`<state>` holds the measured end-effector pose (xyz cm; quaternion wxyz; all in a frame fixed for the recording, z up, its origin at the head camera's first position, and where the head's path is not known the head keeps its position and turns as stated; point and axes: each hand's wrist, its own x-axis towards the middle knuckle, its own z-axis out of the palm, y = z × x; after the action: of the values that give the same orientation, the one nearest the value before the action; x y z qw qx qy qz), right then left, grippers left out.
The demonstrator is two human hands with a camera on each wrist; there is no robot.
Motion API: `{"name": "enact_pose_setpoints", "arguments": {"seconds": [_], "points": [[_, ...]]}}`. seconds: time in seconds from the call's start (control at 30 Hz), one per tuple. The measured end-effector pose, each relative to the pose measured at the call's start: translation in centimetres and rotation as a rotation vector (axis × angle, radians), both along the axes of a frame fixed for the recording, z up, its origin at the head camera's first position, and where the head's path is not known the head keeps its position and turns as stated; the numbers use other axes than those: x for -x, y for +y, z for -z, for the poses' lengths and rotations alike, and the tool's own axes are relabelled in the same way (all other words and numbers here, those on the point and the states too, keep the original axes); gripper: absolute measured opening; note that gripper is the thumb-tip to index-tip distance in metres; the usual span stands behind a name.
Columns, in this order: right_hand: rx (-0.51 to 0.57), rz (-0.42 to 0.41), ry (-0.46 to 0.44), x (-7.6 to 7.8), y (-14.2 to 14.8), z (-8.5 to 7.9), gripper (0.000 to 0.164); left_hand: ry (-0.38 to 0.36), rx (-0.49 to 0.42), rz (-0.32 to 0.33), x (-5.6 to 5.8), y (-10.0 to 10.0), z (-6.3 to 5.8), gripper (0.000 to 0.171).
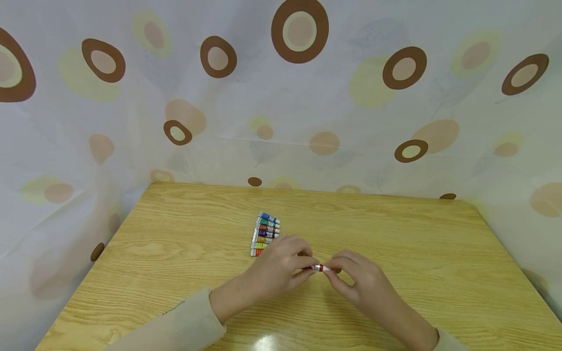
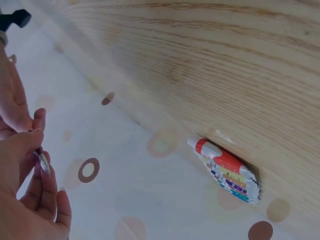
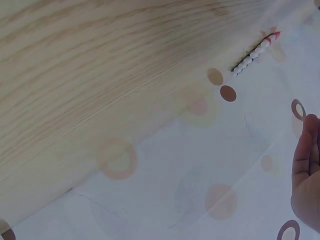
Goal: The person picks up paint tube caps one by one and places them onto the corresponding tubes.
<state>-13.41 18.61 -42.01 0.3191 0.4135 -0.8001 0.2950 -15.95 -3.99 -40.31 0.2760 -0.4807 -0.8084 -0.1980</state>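
Between both hands is a small paint tube with a dark red band and a white cap, raised a little off the table. My left hand pinches its body, and the thumb and fingers cover most of it. At the cap end, my right hand pinches the white cap between thumb and fingertips. Beside the left hand lies a row of several paint tubes, blue, green, red, purple, ochre, yellow and orange-red, caps to the right. The left hand hides part of the nearest ones.
The wooden table reaches back to a wall covering of pale cloth or sheet with brown and yellow circles, which also hangs at the left and right. A bright light reflection shows near the front edge.
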Motion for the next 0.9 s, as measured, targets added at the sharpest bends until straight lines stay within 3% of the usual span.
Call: {"name": "enact_pose_setpoints", "arguments": {"seconds": [0.2,0.27,0.33,0.43,0.53,0.77,0.9], "points": [[0.036,-0.037,-0.091,0.3,0.0,0.3,0.015,0.070,0.012,-0.014,0.0,-0.1,0.1,0.012],[0.050,-0.045,-0.112,0.3,0.0,0.5,0.006,0.072,0.015,-0.017,0.0,-0.2,0.1,0.012],[0.054,-0.034,-0.133,0.4,0.0,0.6,0.007,0.057,0.015,-0.024,0.0,-0.3,0.1,0.013],[0.043,-0.015,-0.148,0.4,0.0,0.7,0.014,0.019,0.026,-0.046,0.1,-0.4,0.1,0.015],[0.019,0.001,-0.131,0.5,0.1,0.7,0.011,-0.033,0.047,-0.070,0.1,-0.6,0.2,0.018],[-0.024,0.023,-0.027,0.9,0.4,1.0,0.012,-0.192,0.047,-0.105,0.3,-1.4,0.5,0.016],[-0.032,0.059,0.023,1.2,1.0,1.2,0.016,-0.246,0.055,-0.139,0.7,-2.2,1.0,0.015]]}}
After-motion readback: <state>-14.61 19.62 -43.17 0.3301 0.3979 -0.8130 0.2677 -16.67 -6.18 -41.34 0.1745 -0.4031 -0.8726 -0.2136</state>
